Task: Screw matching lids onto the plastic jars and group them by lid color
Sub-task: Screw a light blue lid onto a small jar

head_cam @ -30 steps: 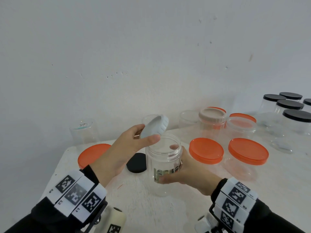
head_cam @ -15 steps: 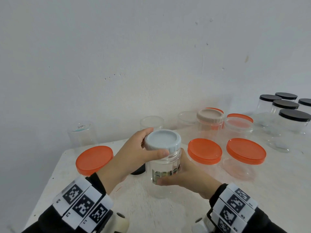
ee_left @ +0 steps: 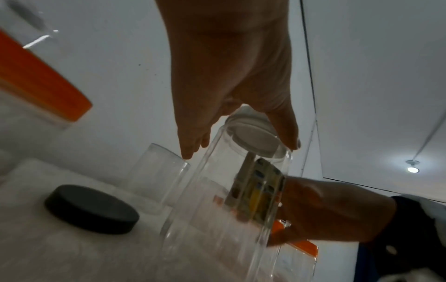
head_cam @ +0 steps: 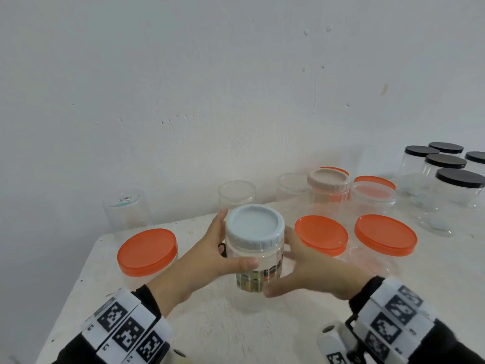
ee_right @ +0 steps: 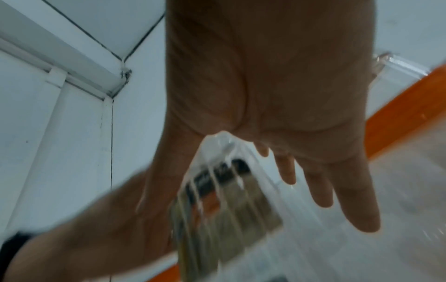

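A lidded jar is held upright above the near middle of the counter, flanked by the left hand on its left and the right hand on its right. To its left a capped jar is set, with 1 inverted jar behind that; a loose lid lies on the counter just left of the held jar, and an open jar is placed directly behind it. To the right 2 capped jars are set side by side, more jars are ranged behind them, and 5 capped jars are grouped at the far right.
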{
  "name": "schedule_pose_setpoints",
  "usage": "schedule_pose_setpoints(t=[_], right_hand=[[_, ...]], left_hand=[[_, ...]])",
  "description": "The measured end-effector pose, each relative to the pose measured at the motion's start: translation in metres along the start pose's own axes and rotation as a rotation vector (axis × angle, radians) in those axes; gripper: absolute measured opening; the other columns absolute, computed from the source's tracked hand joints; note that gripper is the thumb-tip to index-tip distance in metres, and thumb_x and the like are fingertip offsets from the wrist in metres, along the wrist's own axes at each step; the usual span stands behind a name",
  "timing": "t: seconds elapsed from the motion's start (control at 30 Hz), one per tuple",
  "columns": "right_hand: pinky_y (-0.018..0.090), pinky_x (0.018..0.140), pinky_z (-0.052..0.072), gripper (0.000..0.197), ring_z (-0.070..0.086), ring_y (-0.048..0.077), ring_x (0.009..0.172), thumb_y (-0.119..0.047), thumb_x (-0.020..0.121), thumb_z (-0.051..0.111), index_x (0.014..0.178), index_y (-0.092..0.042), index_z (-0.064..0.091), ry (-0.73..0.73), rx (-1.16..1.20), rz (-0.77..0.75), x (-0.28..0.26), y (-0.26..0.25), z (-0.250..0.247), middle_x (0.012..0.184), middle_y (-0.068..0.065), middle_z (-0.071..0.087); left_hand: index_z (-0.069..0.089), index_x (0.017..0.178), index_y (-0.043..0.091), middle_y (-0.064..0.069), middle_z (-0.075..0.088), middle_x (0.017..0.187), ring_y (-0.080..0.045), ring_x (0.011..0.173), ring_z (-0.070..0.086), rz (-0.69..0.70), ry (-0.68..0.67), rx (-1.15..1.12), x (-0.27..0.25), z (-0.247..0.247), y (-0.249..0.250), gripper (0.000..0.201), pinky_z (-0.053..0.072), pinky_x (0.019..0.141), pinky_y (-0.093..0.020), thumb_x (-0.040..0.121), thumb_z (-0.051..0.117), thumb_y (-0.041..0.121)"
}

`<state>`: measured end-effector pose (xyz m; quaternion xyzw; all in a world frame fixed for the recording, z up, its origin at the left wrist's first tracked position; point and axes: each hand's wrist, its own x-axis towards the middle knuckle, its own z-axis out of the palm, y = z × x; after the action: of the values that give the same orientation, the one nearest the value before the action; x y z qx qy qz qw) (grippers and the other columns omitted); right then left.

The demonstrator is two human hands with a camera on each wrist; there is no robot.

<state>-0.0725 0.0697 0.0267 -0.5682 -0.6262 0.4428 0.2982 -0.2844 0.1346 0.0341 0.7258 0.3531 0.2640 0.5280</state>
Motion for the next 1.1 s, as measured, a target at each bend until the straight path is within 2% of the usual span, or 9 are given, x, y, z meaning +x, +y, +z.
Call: schedule_pose_setpoints(t=[0.1, 0.23, 0.33, 0.47, 0.6, 0.77, 0.83, 0.93, 1.1], right_hand=[[0.044, 0.115, 0.028, 0.124, 0.029, 0.007, 0.138, -0.041, 0.050, 0.091, 0.146, -0.047, 0.014, 0.035, -0.068, -0.013, -0.008, -0.027, -0.024, 0.152, -0.023, 0.025], [0.033, 0.113, 0.029, 0.093, 0.028, -0.001, 0.135, -0.043, 0.072, 0.081, 0.144, -0.049, 0.024, 0.016, -0.260, -0.105, -0.002, -0.068, -0.035, 0.148, -0.026, 0.027], [0.027, 0.106, 0.033, 0.084, 0.033, 0.002, 0.129, -0.037, 0.079, 0.075, 0.146, -0.045, 0.025, -0.090, -0.542, -0.081, 0.013, -0.092, -0.033, 0.147, -0.024, 0.027], [0.031, 0.107, 0.034, 0.084, 0.033, 0.009, 0.130, -0.032, 0.077, 0.078, 0.143, -0.048, 0.029, -0.219, -0.786, -0.002, 0.028, -0.114, -0.031, 0.143, -0.021, 0.030], [0.031, 0.099, 0.037, 0.085, 0.035, 0.008, 0.123, -0.048, 0.070, 0.080, 0.138, -0.056, 0.030, -0.252, -0.921, 0.054, 0.035, -0.125, -0.030, 0.139, -0.022, 0.031], [0.039, 0.095, 0.047, 0.085, 0.056, 0.022, 0.113, -0.067, 0.062, 0.074, 0.135, -0.052, 0.032, -0.213, -1.021, 0.114, 0.040, -0.125, -0.023, 0.134, -0.012, 0.040], [0.040, 0.093, 0.049, 0.085, 0.060, 0.024, 0.107, -0.070, 0.060, 0.072, 0.132, -0.051, 0.032, -0.219, -1.047, 0.133, 0.041, -0.125, -0.021, 0.131, -0.010, 0.041], [0.040, 0.090, 0.050, 0.085, 0.062, 0.024, 0.104, -0.068, 0.060, 0.073, 0.131, -0.049, 0.031, -0.231, -1.076, 0.154, 0.042, -0.127, -0.020, 0.130, -0.008, 0.041], [0.037, 0.085, 0.055, 0.082, 0.059, 0.024, 0.105, -0.058, 0.063, 0.079, 0.130, -0.046, 0.034, -0.252, -1.103, 0.142, 0.046, -0.129, -0.019, 0.127, -0.007, 0.041]], left_hand=[[0.018, 0.145, 0.050, 0.032, 0.042, 0.139, 0.003, 0.134, 0.037, 0.006, -0.073, -0.028, -0.001, 0.000, -0.011, 0.112, 0.033, 0.115, -0.038, 0.059, 0.089, 0.038], [0.023, 0.142, 0.047, 0.024, 0.048, 0.137, 0.000, 0.129, 0.046, 0.067, -0.059, -0.036, 0.003, 0.013, -0.017, 0.103, 0.043, 0.107, -0.035, 0.062, 0.087, 0.037], [0.032, 0.134, 0.048, 0.021, 0.054, 0.132, 0.001, 0.123, 0.051, 0.109, -0.034, -0.057, 0.008, 0.018, -0.021, 0.090, 0.049, 0.095, -0.023, 0.064, 0.087, 0.033], [0.028, 0.137, 0.042, 0.017, 0.052, 0.135, 0.002, 0.122, 0.051, 0.099, -0.017, -0.078, 0.011, 0.017, -0.029, 0.097, 0.049, 0.098, -0.026, 0.060, 0.087, 0.035], [0.030, 0.133, 0.047, 0.020, 0.052, 0.134, 0.002, 0.124, 0.050, 0.118, -0.014, -0.080, 0.012, 0.017, -0.031, 0.095, 0.047, 0.100, -0.028, 0.058, 0.087, 0.040], [0.031, 0.129, 0.051, 0.025, 0.053, 0.130, 0.003, 0.122, 0.050, 0.122, -0.019, -0.068, 0.012, 0.017, -0.033, 0.089, 0.049, 0.093, -0.021, 0.060, 0.087, 0.040], [0.031, 0.129, 0.051, 0.023, 0.053, 0.132, 0.001, 0.123, 0.051, 0.116, -0.024, -0.060, 0.012, 0.017, -0.034, 0.090, 0.050, 0.095, -0.025, 0.060, 0.087, 0.040], [0.029, 0.130, 0.051, 0.020, 0.051, 0.135, -0.001, 0.125, 0.049, 0.108, -0.023, -0.043, 0.013, 0.016, -0.033, 0.093, 0.046, 0.104, -0.035, 0.059, 0.087, 0.042], [0.029, 0.134, 0.048, 0.019, 0.052, 0.134, -0.002, 0.126, 0.049, 0.110, -0.031, -0.011, 0.012, 0.015, -0.029, 0.096, 0.044, 0.107, -0.040, 0.057, 0.086, 0.044]])
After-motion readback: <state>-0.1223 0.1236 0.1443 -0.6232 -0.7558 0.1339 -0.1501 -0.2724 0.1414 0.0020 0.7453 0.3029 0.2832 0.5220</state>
